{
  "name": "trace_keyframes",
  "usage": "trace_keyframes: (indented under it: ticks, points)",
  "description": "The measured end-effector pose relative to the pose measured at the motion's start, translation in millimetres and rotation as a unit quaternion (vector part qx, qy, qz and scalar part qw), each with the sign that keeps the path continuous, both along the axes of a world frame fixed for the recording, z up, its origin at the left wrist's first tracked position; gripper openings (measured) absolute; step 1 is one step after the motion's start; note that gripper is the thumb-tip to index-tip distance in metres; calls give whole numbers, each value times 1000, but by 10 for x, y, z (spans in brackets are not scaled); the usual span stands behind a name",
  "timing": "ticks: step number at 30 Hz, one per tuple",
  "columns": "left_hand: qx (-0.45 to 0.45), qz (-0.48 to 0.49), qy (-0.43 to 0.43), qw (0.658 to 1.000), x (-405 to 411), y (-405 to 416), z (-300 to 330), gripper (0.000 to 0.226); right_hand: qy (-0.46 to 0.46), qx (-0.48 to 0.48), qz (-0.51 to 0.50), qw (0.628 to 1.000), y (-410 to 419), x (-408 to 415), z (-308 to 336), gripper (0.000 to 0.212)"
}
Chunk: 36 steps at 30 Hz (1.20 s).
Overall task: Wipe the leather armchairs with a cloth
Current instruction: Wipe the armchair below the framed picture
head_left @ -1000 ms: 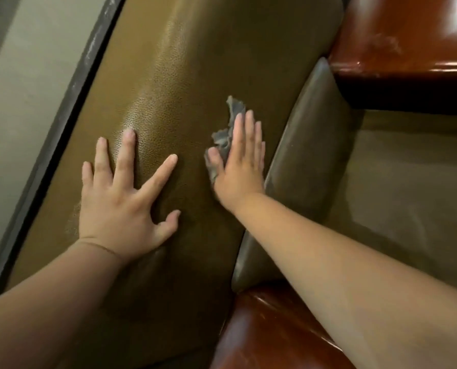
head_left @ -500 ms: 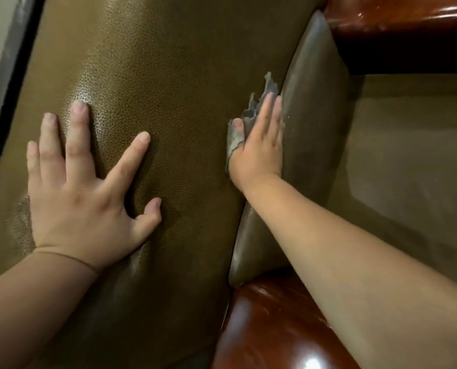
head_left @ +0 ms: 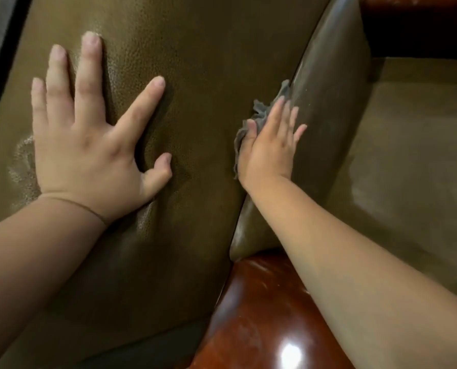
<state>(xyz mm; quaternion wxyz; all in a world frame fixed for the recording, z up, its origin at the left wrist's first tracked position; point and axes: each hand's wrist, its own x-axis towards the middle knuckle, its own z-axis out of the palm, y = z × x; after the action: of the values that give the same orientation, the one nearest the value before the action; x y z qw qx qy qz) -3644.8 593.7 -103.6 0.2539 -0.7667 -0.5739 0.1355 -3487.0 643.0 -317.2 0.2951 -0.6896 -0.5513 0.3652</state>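
The olive-brown leather armchair back (head_left: 200,49) fills the middle of the view. My left hand (head_left: 89,145) lies flat on it with fingers spread, pressing into the leather. My right hand (head_left: 271,147) presses a small grey cloth (head_left: 262,110) with straight fingers into the seam where the back meets the darker side cushion (head_left: 325,107). Most of the cloth is hidden under the palm; its crumpled edge sticks out above the fingertips and along the thumb side.
A glossy red-brown wooden armrest (head_left: 262,315) sits at the bottom centre under my right forearm. The leather seat (head_left: 413,161) lies to the right. Another dark wooden part (head_left: 418,22) is at the top right. A dark frame edge (head_left: 6,57) and pale floor run along the left.
My right hand has slid the cloth from the middle of the back rightward into the seam by the side cushion, then slightly down along it. My left hand stays pressed flat.
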Motion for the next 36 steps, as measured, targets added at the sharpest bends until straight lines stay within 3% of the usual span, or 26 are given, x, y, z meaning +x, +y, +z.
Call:
trace_keyframes:
  ticks: [4, 8, 11, 14, 17, 21, 23, 27, 30, 34, 36]
  points:
    - [6, 16, 14, 1000, 47, -12, 41, 80, 112, 62, 50, 991, -1105, -425, 331, 80]
    - [7, 29, 20, 999, 95, -55, 51, 82, 68, 91, 167, 979, -2208, -738, 612, 91]
    - [21, 22, 23, 999, 82, -64, 22, 83, 71, 91, 146, 983, -1715, -651, 649, 86]
    - [37, 12, 31, 999, 41, 6, -5, 80, 169, 55, 23, 984, -975, -668, 869, 75]
    - [25, 31, 13, 999, 43, -41, 61, 71, 242, 76, 0, 967, -1212, -866, 1140, 69]
    - [-38, 45, -40, 997, 123, -74, 227, 66, 158, 67, 152, 973, -2360, -865, 1080, 76]
    - [-66, 35, -97, 993, 14, -344, 322, 71, 130, 49, 185, 973, -2411, -788, 994, 75]
    - [-117, 78, -128, 982, -659, -1925, 530, 72, 203, -12, 74, 976, -1673, -823, 1191, 74]
    - [-104, 90, -150, 979, -1013, -2537, 515, 65, 213, 48, 18, 976, -1931, -1167, 1492, 71]
    - [-14, 72, -176, 982, -1012, -2469, 237, 62, 154, 156, 167, 961, -3269, -1419, 1360, 71]
    - [0, 56, -171, 984, -1077, -2501, 197, 62, 124, 174, 207, 955, -3359, -1361, 1105, 77]
